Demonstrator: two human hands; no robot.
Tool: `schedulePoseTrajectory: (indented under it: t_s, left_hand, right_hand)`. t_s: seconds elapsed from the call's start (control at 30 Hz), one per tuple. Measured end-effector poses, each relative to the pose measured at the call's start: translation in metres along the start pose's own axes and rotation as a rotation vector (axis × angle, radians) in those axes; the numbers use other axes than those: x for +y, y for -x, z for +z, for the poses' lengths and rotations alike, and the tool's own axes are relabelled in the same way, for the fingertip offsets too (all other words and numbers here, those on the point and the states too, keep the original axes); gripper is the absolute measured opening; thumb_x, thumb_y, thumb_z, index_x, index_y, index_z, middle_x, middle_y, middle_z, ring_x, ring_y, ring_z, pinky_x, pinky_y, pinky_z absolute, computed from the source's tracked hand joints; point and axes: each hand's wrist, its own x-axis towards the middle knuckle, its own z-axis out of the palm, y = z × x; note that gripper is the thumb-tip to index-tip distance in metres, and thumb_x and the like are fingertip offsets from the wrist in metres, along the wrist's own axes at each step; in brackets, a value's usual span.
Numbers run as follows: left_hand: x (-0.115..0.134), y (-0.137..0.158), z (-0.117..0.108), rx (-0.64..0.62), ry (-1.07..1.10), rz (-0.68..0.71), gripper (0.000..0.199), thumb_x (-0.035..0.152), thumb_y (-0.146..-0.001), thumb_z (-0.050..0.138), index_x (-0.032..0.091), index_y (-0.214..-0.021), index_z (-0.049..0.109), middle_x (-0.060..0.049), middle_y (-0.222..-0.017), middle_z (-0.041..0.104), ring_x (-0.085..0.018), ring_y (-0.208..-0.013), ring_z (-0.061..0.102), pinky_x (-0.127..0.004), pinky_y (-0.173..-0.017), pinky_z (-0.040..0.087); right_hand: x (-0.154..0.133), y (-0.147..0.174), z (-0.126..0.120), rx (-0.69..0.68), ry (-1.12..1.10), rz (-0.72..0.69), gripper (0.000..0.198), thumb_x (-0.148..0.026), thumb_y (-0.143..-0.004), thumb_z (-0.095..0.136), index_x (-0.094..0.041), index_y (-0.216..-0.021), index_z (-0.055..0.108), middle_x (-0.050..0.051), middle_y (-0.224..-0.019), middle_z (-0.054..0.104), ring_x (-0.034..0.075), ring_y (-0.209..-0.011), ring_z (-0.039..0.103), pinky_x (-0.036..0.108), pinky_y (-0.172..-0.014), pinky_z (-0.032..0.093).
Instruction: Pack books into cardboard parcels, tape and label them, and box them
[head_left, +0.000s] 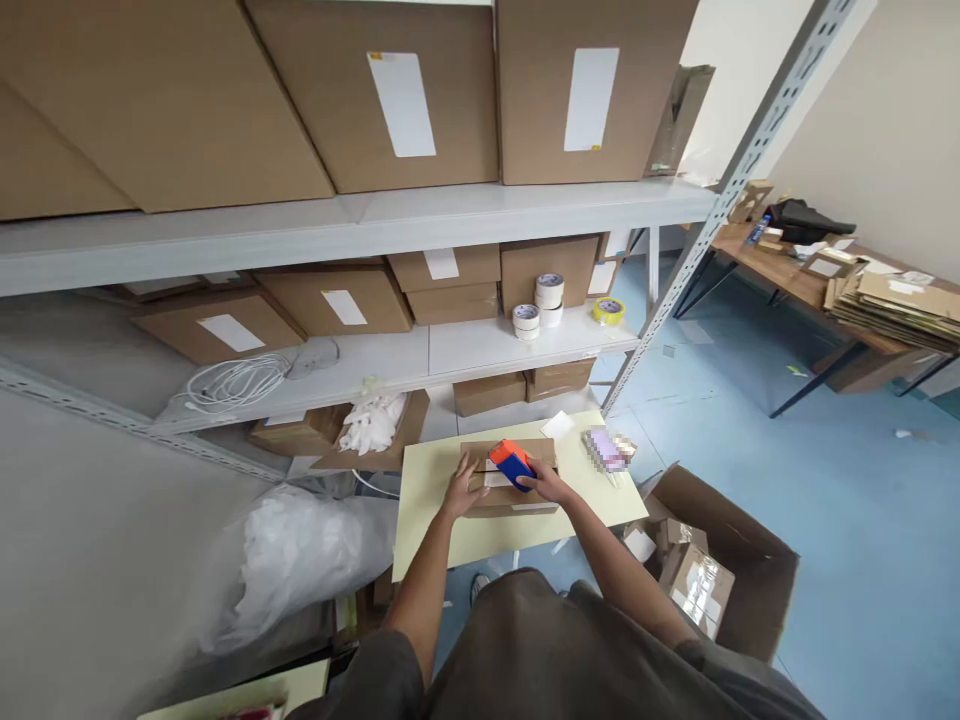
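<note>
My right hand (546,482) is closed round a blocky orange-and-blue tape dispenser (513,464), held over the top of a cardboard box (540,452). My left hand (460,490) rests on the left end of this box with its fingers apart, holding nothing. The box lies flat on a pale yellow table (424,535), and a white label (495,478) shows on its top, partly behind the dispenser. A dark line runs across the top near my left fingers. Whether the dispenser touches the box, I cannot tell.
A metal shelf (360,235) with several cartons stands ahead, holding white tape rolls (526,320) and a yellow roll (608,309). A white paper (557,426) and a blurred item (606,450) lie on the table. An open carton (757,580) with parcels stands right; a plastic bag (300,550) left.
</note>
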Motion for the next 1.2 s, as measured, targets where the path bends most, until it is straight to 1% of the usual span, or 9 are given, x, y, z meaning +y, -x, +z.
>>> schedulePoseTrajectory:
  t_s: [0.17, 0.27, 0.33, 0.4, 0.5, 0.63, 0.73, 0.9, 1.2]
  left_hand:
    - [0.002, 0.004, 0.004, 0.038, -0.064, -0.025, 0.086, 0.043, -0.078, 0.083, 0.023, -0.156, 0.055, -0.01, -0.179, 0.018, -0.038, -0.164, 0.02, -0.051, -0.13, 0.028]
    - [0.012, 0.004, 0.0, 0.067, -0.134, -0.103, 0.078, 0.036, -0.074, 0.086, 0.024, -0.148, 0.064, -0.008, -0.174, 0.034, -0.044, -0.164, 0.011, -0.058, -0.129, 0.026]
    - [0.024, -0.001, -0.007, 0.137, -0.109, -0.105, 0.062, 0.035, -0.08, 0.081, 0.024, -0.14, 0.07, -0.009, -0.166, 0.049, -0.041, -0.163, 0.02, -0.057, -0.13, 0.026]
    - [0.04, -0.012, -0.017, 0.185, 0.01, -0.075, 0.045, 0.038, -0.091, 0.07, 0.023, -0.133, 0.075, -0.01, -0.153, 0.063, -0.035, -0.153, 0.043, -0.051, -0.128, 0.033]
    - [0.067, -0.034, -0.027, 0.025, 0.302, -0.024, 0.046, 0.053, -0.094, 0.065, 0.018, -0.12, 0.08, -0.014, -0.128, 0.077, -0.031, -0.121, 0.07, -0.046, -0.11, 0.052]
    - [0.096, -0.055, -0.021, -0.215, 0.552, 0.02, 0.063, 0.07, -0.081, 0.074, 0.014, -0.107, 0.083, -0.013, -0.109, 0.082, -0.029, -0.1, 0.075, -0.04, -0.091, 0.059]
    - [0.106, -0.058, -0.01, -0.245, 0.587, 0.016, 0.064, 0.072, -0.077, 0.076, 0.011, -0.096, 0.083, -0.012, -0.095, 0.082, -0.026, -0.088, 0.074, -0.037, -0.082, 0.058]
    - [0.113, -0.056, -0.007, -0.101, 0.446, 0.031, 0.05, 0.062, -0.084, 0.068, 0.015, -0.087, 0.083, -0.009, -0.09, 0.082, -0.025, -0.085, 0.073, -0.034, -0.079, 0.056]
    - [0.123, -0.032, -0.013, 0.21, 0.324, 0.037, 0.033, 0.042, -0.092, 0.057, 0.019, -0.082, 0.08, -0.007, -0.084, 0.081, -0.022, -0.078, 0.072, -0.03, -0.075, 0.053]
  right_hand:
    - [-0.003, -0.002, -0.008, -0.027, 0.039, 0.006, 0.041, -0.059, -0.082, 0.076, -0.02, -0.092, 0.071, 0.001, -0.084, 0.068, 0.023, -0.083, 0.059, 0.036, -0.082, 0.049]
    - [-0.008, 0.005, -0.013, -0.03, 0.005, 0.027, 0.042, -0.06, -0.079, 0.078, -0.02, -0.09, 0.072, 0.002, -0.086, 0.07, 0.024, -0.084, 0.062, 0.036, -0.081, 0.051]
    - [-0.011, 0.01, -0.016, -0.039, -0.04, 0.04, 0.044, -0.06, -0.077, 0.08, -0.02, -0.092, 0.072, 0.002, -0.087, 0.072, 0.025, -0.086, 0.064, 0.037, -0.082, 0.052]
    - [-0.012, 0.015, -0.019, -0.049, -0.079, 0.044, 0.045, -0.059, -0.077, 0.082, -0.02, -0.097, 0.073, 0.003, -0.09, 0.073, 0.027, -0.088, 0.066, 0.039, -0.084, 0.052]
    - [-0.013, 0.02, -0.021, -0.047, -0.095, 0.052, 0.047, -0.06, -0.076, 0.084, -0.02, -0.099, 0.073, 0.005, -0.093, 0.075, 0.027, -0.089, 0.067, 0.04, -0.087, 0.052]
    - [-0.015, 0.024, -0.021, -0.026, -0.071, 0.07, 0.051, -0.065, -0.075, 0.082, -0.021, -0.098, 0.072, 0.006, -0.096, 0.076, 0.029, -0.093, 0.068, 0.041, -0.089, 0.052]
    - [-0.018, 0.025, -0.021, -0.031, -0.055, 0.055, 0.05, -0.065, -0.075, 0.081, -0.021, -0.097, 0.072, 0.005, -0.095, 0.075, 0.028, -0.092, 0.066, 0.04, -0.09, 0.051]
    - [-0.025, 0.027, -0.021, 0.02, 0.03, 0.06, 0.05, -0.063, -0.08, 0.076, -0.021, -0.105, 0.071, 0.004, -0.097, 0.073, 0.025, -0.089, 0.064, 0.038, -0.087, 0.049]
    - [-0.038, 0.012, -0.006, 0.253, 0.19, 0.115, 0.054, -0.075, -0.085, 0.063, -0.022, -0.081, 0.062, 0.0, -0.074, 0.063, 0.019, -0.072, 0.058, 0.029, -0.066, 0.042]
